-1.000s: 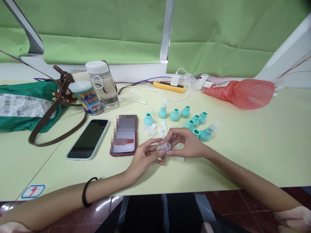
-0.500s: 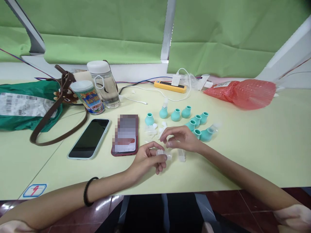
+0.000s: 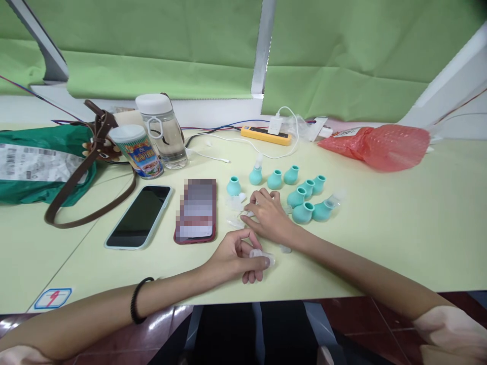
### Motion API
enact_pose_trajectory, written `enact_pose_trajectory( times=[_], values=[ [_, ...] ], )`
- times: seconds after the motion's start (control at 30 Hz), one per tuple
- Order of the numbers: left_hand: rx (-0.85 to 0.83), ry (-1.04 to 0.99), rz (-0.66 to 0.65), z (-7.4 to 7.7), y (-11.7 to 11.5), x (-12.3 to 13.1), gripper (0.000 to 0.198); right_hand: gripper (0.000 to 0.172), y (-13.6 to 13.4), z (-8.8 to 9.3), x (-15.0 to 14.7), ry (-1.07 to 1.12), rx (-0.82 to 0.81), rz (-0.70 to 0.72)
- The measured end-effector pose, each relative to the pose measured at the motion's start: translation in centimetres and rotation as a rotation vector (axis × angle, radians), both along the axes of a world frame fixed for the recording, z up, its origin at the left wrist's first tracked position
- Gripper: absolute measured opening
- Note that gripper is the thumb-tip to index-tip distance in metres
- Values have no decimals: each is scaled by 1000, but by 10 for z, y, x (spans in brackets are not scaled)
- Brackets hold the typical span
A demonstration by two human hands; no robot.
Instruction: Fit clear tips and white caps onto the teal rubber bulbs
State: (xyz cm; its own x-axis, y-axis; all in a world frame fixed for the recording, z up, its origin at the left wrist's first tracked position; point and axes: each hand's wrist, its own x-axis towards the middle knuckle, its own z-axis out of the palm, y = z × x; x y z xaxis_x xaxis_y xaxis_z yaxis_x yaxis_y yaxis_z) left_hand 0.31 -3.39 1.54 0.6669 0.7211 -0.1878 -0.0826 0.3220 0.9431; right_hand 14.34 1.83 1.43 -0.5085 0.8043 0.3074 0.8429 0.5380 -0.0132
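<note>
Head view — left hand (image 3: 238, 256) pinches a small clear plastic tube (image 3: 263, 255) just over the pale yellow table (image 3: 380, 228), nearer its edge than a second ago. Right hand (image 3: 271, 217) has left the tube and slid forward — fingers loosely spread, holding nothing, on scattered clear plastic caps (image 3: 235, 204) beside teal rubber bulbs (image 3: 303, 213).

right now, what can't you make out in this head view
All from the head view:
- Screen of the red phone: blurred out, unreadable.
- clear piece in the left hand: half wrapped by that hand, shape unclear.
- small clear pieces by the right hand: the hand hides whether it grips one.
- green bag: cut off by the left edge.
</note>
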Motion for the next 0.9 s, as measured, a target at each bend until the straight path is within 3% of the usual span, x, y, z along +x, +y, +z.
enact_pose_trajectory(
  times=[0.37,0.57,0.63,0.8,0.9],
  values=[
    [-24,-19,48,1,2,0,21,18,7,-6,3,151,-41,28],
    [-14,-88,119,2,5,-2,18,15,-3,13,12,446,-31,124],
    [-36,-96,133,1,6,-2,19,11,-11,20,18,617,-141,176],
    [-86,-123,225,-1,11,-2,23,13,-28,24,29,858,-609,219],
    [-126,-144,248,-1,12,-2,25,13,-30,22,31,872,-654,247]
  ],
)
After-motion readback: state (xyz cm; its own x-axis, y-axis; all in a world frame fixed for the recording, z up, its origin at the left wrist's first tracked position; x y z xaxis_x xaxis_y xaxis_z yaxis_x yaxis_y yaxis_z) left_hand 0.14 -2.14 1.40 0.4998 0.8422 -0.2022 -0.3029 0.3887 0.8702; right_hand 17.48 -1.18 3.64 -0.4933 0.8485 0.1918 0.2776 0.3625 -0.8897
